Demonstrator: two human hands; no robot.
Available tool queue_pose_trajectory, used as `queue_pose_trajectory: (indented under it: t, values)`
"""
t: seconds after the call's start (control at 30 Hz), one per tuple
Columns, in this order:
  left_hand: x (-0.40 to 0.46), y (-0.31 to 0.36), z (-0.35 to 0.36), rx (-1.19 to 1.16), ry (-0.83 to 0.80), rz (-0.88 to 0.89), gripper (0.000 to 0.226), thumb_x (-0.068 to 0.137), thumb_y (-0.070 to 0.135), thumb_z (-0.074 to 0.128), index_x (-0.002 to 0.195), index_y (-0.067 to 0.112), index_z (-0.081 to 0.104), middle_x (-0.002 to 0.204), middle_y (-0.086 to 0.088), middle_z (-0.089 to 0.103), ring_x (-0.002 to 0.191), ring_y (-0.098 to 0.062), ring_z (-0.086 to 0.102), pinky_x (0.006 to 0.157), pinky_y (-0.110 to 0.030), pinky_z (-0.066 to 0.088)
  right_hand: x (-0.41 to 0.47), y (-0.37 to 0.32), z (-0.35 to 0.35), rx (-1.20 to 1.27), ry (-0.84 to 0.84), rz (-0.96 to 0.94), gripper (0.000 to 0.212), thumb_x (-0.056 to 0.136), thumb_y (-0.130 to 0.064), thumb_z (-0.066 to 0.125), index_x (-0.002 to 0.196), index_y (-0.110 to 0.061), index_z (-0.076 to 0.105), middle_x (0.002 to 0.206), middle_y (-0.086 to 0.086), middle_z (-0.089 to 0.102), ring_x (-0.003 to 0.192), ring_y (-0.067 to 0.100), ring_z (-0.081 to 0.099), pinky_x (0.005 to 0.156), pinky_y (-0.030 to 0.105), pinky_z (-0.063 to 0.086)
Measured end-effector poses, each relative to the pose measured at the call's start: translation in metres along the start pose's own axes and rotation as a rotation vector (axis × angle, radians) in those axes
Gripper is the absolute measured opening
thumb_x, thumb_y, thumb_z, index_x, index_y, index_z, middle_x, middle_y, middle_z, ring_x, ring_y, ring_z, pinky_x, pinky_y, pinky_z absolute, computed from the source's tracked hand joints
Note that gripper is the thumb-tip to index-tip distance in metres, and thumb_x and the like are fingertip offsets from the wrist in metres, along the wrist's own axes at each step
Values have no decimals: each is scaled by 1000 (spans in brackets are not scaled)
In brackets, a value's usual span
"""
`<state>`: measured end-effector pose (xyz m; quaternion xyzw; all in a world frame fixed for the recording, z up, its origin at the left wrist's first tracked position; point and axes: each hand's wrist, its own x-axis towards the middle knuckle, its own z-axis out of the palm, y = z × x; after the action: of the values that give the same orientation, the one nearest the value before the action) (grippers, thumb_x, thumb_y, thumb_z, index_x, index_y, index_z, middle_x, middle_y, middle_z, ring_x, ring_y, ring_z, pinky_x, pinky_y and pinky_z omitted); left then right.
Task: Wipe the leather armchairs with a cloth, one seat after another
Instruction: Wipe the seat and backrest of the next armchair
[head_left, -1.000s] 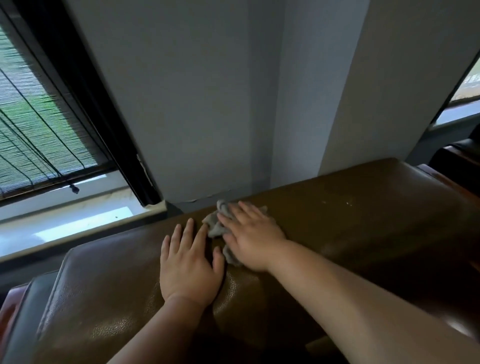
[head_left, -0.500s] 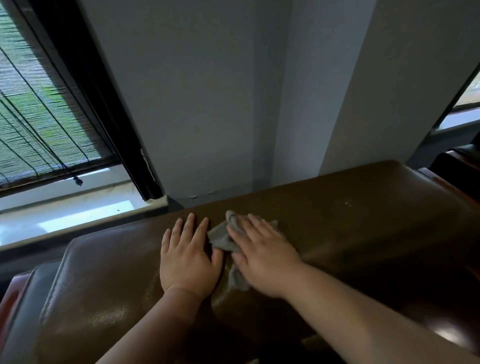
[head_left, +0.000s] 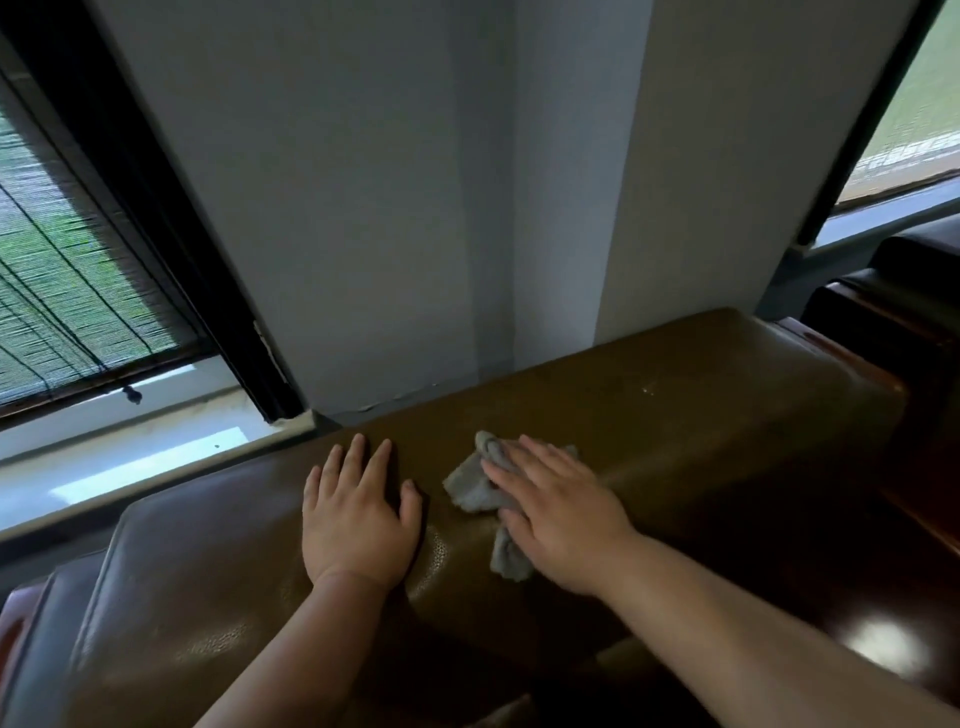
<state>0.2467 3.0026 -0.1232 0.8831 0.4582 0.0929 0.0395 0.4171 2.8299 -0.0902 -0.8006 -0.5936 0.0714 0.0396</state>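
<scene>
In the head view, the left hand (head_left: 358, 519) is lying flat on the top of the brown leather armchair (head_left: 675, 415), with its fingers straight and a little apart, holding nothing. The right hand (head_left: 561, 514) is pressing the grey cloth (head_left: 470, 486) onto the same top edge, just beside the left hand but not touching it. Its fingers are straight and spread over the cloth, not curled around it. The cloth is crumpled and is showing at the left of the palm and below it. Behind the chair the white wall (head_left: 363, 208) is standing, with a window blind (head_left: 67, 291) at the left. A second dark chair (head_left: 904, 291) is showing at the right.
</scene>
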Motion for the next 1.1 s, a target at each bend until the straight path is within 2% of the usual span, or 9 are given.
queue_pose_trajectory:
  t: [0.13, 0.23, 0.33, 0.43, 0.53, 0.67, 0.8, 0.97, 1.1]
  values:
    - [-1, 0, 0, 17, -16, -3, 69, 102, 66, 24, 165, 37, 28, 174, 4, 21, 161, -20, 12, 132, -44, 8, -7, 105, -17, 0, 62, 379, 61, 107, -55, 13, 164, -33, 15, 173, -3, 9, 159, 18, 7, 126, 38, 2]
    - [-1, 4, -5, 45, -70, 7, 70, 104, 64, 18, 167, 35, 19, 176, 3, 14, 162, -23, 8, 132, -46, 5, -13, 129, -23, 23, 24, 549, 62, 108, -54, 14, 165, -30, 13, 174, 3, 7, 159, 25, 7, 129, 46, 5]
    - [-3, 19, -23, 81, -147, 68, 67, 108, 58, 16, 168, 29, 17, 176, 0, 12, 162, -24, 8, 132, -46, 8, -27, 83, -15, 36, -7, 381, 61, 109, -51, 12, 165, -30, 7, 173, 0, -4, 160, 26, -4, 127, 46, -7]
    - [-2, 54, -41, 57, -186, 231, 54, 110, 51, 28, 158, 31, 43, 166, 3, 40, 153, -18, 36, 123, -37, 31, -49, 35, -2, 46, 17, 142, 62, 109, -52, 14, 166, -31, 1, 173, -2, -12, 158, 24, -15, 127, 43, -12]
    - [14, 110, -42, -176, -122, 200, 46, 107, 49, 42, 144, 29, 58, 147, 5, 59, 134, -17, 55, 106, -34, 48, -41, 63, -3, 64, -31, 41, 63, 108, -55, 15, 166, -32, 6, 174, -6, -5, 159, 18, -10, 126, 36, -11]
    - [38, 172, -5, -178, -208, 157, 71, 103, 64, 32, 166, 29, 26, 174, -2, 23, 160, -24, 19, 130, -45, 17, -21, 169, -22, 52, 44, 329, 66, 107, -55, 6, 166, -27, 12, 174, -2, 0, 160, 22, -1, 130, 41, 1]
    - [42, 182, 25, -23, -141, 143, 80, 98, 74, 16, 168, 37, 9, 177, 3, 1, 163, -23, -4, 132, -46, 0, -10, 236, -34, 89, 17, 686, 62, 109, -45, 18, 166, -25, 6, 174, 6, -6, 160, 29, -5, 130, 48, 2]
    - [44, 177, 38, -15, -77, 163, 87, 88, 73, 9, 167, 38, 20, 176, 4, 10, 163, -22, 4, 132, -45, 3, 12, 128, -12, 44, 58, 243, 64, 107, -53, 18, 166, -31, 10, 174, 0, -2, 159, 25, -6, 128, 43, -8]
    - [48, 176, 38, -37, -81, 182, 86, 89, 75, 9, 167, 39, 17, 176, 6, 7, 163, -20, 1, 132, -44, 2, 28, 173, -24, 75, 31, 168, 60, 109, -54, 16, 165, -35, 13, 174, -6, 2, 160, 18, -3, 127, 37, -7]
